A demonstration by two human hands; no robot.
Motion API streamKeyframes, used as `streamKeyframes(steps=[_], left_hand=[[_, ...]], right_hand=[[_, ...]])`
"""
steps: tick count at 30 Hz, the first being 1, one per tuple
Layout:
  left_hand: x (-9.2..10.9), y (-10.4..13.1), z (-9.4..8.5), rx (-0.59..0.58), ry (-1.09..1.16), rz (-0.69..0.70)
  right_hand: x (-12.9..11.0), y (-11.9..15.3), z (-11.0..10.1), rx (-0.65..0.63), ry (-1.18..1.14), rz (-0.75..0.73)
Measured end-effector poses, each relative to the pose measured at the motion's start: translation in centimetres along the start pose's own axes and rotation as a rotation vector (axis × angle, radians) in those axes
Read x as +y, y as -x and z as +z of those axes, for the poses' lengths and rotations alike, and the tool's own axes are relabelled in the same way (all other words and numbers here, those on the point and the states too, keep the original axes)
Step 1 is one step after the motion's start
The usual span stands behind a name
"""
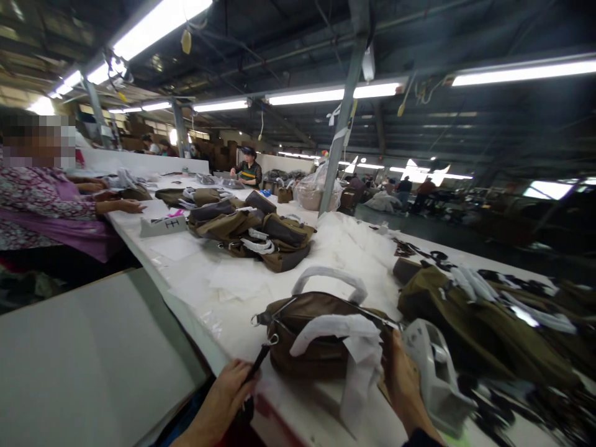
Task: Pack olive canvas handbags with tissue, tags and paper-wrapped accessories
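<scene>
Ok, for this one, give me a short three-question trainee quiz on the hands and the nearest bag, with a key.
1. Who holds the dark strap?
a) left hand
b) right hand
c) neither hand
2. What stands just beside the right hand, on the side away from the nearest bag?
3. True or false: both handles of that bag are bare.

Key:
1. a
2. A tape dispenser
3. False; white wrapping covers them.
</scene>
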State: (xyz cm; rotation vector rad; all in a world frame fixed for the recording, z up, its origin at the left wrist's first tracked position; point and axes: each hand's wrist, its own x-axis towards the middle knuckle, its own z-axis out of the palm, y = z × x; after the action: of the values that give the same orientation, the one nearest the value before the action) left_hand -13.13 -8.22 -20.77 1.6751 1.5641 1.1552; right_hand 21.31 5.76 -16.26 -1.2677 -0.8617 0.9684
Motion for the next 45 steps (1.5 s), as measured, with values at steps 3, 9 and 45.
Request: streamKeyframes(steps=[3, 9, 45], left_hand=[[0.7, -1.4, -0.9, 0.055, 0.139, -0.104], [3.3, -6.8, -2.6, 0.219, 0.287, -0.147], [-4.8, -6.5, -6.5, -0.032, -0.098, -0.012]], right_hand=[[-0.1, -0.6, -0.2, -0.030, -0.020, 0.090], [0.1, -1.4, -0.5, -0.076, -0.036, 0.129], [1.8, -1.9, -1.8, -0.289, -0.011, 0.051]])
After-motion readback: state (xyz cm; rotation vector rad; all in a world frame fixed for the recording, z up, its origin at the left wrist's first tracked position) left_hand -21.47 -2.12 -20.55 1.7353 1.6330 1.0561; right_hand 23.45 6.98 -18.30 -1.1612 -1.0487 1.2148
